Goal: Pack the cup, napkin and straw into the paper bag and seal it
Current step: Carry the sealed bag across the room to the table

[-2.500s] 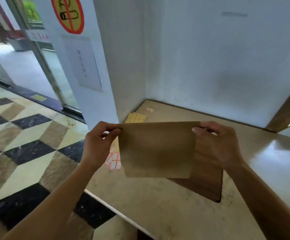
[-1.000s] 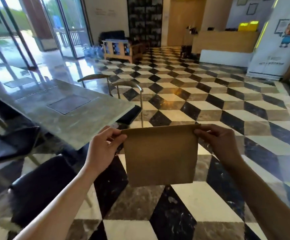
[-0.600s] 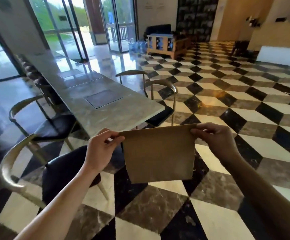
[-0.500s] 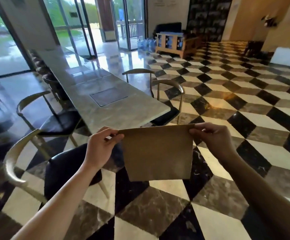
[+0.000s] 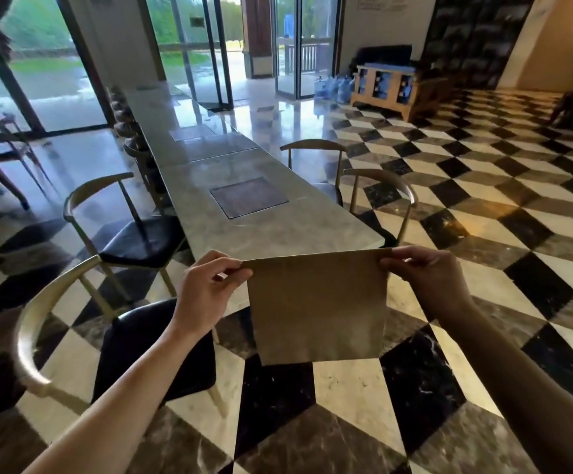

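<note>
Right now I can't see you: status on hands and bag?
Left hand and right hand pinch bag top corners. Bag flat, in air. Table ahead, bare.

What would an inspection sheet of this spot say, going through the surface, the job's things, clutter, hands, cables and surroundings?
Surface: long grey marble table, bare, with dark square inset panel.
Job's things: flat brown paper bag held in the air; cup, napkin, straw not seen.
Clutter: nothing seen.
Hands: left hand and right hand each pinch a top corner of the bag.
Cables: nothing seen.
Surroundings: curved-back chairs with black seats, checkered marble floor, glass doors, blue water bottles.
</note>
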`<state>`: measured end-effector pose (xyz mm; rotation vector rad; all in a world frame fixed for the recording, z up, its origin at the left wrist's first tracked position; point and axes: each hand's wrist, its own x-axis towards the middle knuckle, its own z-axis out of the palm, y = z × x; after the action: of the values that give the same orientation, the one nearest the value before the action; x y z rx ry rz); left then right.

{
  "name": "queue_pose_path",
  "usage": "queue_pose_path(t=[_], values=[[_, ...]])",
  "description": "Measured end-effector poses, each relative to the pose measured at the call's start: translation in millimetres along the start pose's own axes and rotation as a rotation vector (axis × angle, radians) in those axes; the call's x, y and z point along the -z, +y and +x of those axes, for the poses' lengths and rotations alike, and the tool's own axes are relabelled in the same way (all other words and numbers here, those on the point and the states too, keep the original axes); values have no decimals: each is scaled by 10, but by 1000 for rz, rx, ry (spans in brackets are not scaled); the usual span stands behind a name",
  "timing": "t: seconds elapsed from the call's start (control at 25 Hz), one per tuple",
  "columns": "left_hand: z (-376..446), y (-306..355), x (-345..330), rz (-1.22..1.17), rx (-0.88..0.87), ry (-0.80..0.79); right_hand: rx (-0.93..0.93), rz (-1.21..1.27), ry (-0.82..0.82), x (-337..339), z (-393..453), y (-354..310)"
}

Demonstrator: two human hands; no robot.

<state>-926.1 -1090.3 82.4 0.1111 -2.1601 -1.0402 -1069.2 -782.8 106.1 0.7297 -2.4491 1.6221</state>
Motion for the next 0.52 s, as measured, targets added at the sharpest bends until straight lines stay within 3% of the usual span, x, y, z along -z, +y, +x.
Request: queue_pose_path(t=[0.24, 0.52], values=[[777, -704, 80, 13, -26, -66, -17, -38, -37, -563, 853, 109], [1516, -1351, 13, 86, -12, -35, -12, -96, -55, -1138, 1797, 260]])
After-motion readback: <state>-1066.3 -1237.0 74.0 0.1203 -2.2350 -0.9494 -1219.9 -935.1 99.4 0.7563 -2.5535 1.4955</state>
